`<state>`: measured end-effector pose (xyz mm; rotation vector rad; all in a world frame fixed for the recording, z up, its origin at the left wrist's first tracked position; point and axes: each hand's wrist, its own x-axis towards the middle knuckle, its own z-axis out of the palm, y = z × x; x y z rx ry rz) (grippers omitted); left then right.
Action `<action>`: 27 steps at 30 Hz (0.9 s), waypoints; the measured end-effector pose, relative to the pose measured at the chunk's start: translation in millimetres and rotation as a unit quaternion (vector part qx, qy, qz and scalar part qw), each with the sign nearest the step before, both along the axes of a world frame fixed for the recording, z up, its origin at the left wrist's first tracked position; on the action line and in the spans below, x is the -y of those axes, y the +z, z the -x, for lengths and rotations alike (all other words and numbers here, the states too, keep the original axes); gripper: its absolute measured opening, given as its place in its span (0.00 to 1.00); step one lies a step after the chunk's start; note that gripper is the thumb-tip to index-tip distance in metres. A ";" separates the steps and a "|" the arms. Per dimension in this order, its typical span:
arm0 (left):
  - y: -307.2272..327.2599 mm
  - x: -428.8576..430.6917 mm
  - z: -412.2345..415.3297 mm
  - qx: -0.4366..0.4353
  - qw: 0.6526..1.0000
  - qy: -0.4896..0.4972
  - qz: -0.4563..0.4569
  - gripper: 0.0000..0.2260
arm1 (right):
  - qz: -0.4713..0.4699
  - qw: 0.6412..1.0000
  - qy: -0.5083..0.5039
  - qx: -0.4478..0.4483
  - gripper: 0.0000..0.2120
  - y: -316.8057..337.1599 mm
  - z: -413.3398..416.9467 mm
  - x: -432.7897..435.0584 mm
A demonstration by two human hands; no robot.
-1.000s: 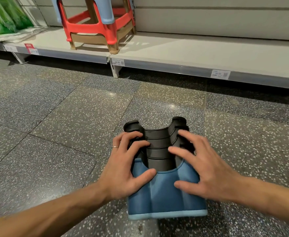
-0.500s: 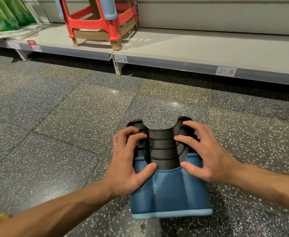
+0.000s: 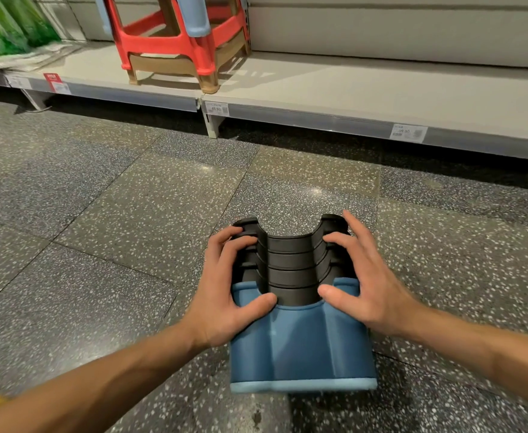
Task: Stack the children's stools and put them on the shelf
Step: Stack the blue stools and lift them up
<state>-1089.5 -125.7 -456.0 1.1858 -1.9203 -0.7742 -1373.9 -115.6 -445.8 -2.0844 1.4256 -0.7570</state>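
Far upper left of the frame, green packaged goods lean on the shelf, blurred, so I can't say what they are. Just right of them, a red price tag sits on the shelf's front edge. Moving along the top, a stack of big stools stands on the shelf: red frame over a tan one, pale blue legs on top, cut off by the upper edge. Two white price labels, one at centre, another toward the right, hang on the shelf's front strip.

Down to the lower middle, and here's my work. My left hand is clamped on the left side of the children's stools, which lie on their side on the speckled floor, well short of the shelf. My fingers curl over the black legs, and my thumb presses on the rim of the blue stool, the outermost one, its paler seat edge nearest me at the bottom. Four black stools are nested inside it, legs pointing toward the shelf.

On the right, my right hand grasps the other side, fingers spread over the black legs, thumb on the blue rim.
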 end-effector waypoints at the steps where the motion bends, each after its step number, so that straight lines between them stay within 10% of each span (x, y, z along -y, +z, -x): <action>1: 0.3 0.4 0.8 -0.003 1.000 0.003 -0.001 0.35 | 0.001 1.000 -0.001 0.005 0.32 -0.1 -0.7 1.5; 27: 30.9 -19.3 64.2 -0.056 0.992 0.109 0.001 0.14 | -0.014 0.961 -0.197 0.195 0.15 10.9 -18.7 -20.8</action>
